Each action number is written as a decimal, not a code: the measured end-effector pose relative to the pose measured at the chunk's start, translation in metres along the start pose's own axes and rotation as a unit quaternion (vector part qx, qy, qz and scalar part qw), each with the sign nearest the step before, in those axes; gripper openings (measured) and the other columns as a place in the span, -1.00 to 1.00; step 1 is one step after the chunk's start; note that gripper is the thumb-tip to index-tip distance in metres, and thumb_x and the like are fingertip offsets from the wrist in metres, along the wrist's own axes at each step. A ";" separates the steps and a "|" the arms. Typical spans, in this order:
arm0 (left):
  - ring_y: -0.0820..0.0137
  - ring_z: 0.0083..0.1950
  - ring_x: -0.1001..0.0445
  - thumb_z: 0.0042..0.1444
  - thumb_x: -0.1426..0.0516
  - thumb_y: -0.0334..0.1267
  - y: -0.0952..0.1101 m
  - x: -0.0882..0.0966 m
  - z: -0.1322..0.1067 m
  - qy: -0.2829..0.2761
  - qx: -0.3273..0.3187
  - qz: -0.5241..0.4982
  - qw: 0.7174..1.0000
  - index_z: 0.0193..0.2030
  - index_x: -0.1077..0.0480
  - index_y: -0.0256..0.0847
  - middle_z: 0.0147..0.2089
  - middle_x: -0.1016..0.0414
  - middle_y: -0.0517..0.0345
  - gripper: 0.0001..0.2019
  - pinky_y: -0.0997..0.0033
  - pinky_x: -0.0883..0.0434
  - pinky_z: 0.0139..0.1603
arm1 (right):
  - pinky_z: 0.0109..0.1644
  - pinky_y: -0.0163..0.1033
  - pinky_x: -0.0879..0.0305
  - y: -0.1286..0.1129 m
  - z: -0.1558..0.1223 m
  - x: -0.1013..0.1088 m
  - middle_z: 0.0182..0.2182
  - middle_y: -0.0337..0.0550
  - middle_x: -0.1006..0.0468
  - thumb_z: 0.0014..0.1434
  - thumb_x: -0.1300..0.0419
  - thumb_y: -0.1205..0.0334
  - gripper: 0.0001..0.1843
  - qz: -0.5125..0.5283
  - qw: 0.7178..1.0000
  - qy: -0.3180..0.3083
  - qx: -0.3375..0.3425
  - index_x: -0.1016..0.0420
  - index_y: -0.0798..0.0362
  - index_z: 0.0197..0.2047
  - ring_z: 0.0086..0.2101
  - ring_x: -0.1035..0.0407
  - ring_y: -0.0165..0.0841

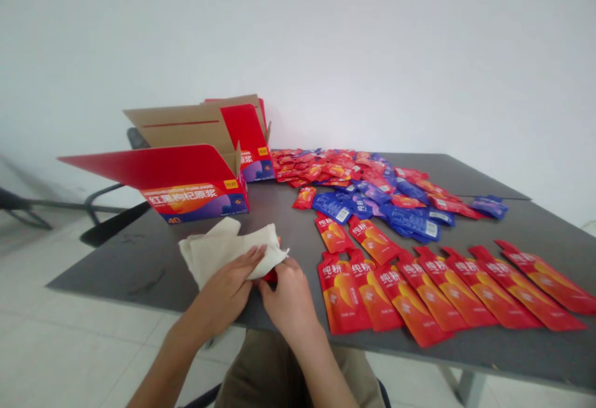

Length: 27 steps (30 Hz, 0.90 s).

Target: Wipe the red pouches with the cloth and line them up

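My left hand (228,290) and my right hand (288,299) both grip a crumpled off-white cloth (223,253) above the table's near edge. A small red part of a sachet (270,277) shows between my hands, and the cloth hides the rest of it. To my right, several red foil sachets (447,290) with orange printing lie side by side in a slanted row. Farther back lie a mixed heap of red sachets (326,166) and several blue sachets (400,215).
An open red cardboard carton (195,197) with raised flaps stands at the left of the dark grey table (116,271), just beyond the cloth. Chair parts (112,222) show behind the table's left side. A white wall rises behind, and pale floor tiles lie below.
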<state>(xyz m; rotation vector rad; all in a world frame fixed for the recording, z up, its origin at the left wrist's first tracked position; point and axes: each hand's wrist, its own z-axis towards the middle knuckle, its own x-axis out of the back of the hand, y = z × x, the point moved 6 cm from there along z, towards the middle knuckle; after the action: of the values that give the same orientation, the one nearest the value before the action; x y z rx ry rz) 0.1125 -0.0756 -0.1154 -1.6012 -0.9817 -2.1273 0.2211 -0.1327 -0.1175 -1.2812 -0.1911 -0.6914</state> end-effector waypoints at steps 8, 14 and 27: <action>0.26 0.40 -0.10 0.13 0.15 -0.44 -0.004 0.001 0.048 -0.041 0.017 0.044 0.998 0.31 -0.20 -0.39 0.36 -0.17 -0.05 -0.42 0.22 -0.09 0.38 | 0.21 -0.12 -0.20 -0.002 0.001 0.003 0.02 0.02 -0.47 0.05 -0.28 0.37 -0.62 0.007 1.000 -0.001 -0.005 -0.48 0.09 -0.02 0.09 -0.31 -0.19; 0.38 0.41 -0.07 0.15 0.16 -0.44 0.003 0.001 0.007 -0.011 0.001 -0.003 1.000 0.35 -0.13 -0.33 0.39 -0.11 0.09 -0.41 0.25 -0.02 0.41 | 0.17 -0.13 -0.24 -0.001 -0.001 0.002 -0.05 0.00 -0.52 0.05 -0.26 0.42 -0.63 0.000 1.000 -0.008 -0.007 -0.51 0.09 -0.03 0.03 -0.35 -0.19; 0.36 0.41 -0.08 0.13 0.15 -0.44 -0.005 0.000 0.018 -0.020 0.003 -0.009 1.000 0.33 -0.19 -0.33 0.39 -0.13 0.09 -0.42 0.28 -0.01 0.41 | 0.17 -0.12 -0.24 -0.001 0.000 0.002 -0.03 -0.03 -0.52 0.02 -0.32 0.38 -0.60 0.009 1.000 0.002 -0.012 -0.50 0.06 -0.02 0.03 -0.36 -0.19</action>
<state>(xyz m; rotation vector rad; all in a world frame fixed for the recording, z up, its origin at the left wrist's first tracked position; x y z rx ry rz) 0.1221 -0.0596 -0.1143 -1.6437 -1.0179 -2.1107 0.2222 -0.1335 -0.1160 -1.3026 -0.1689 -0.6829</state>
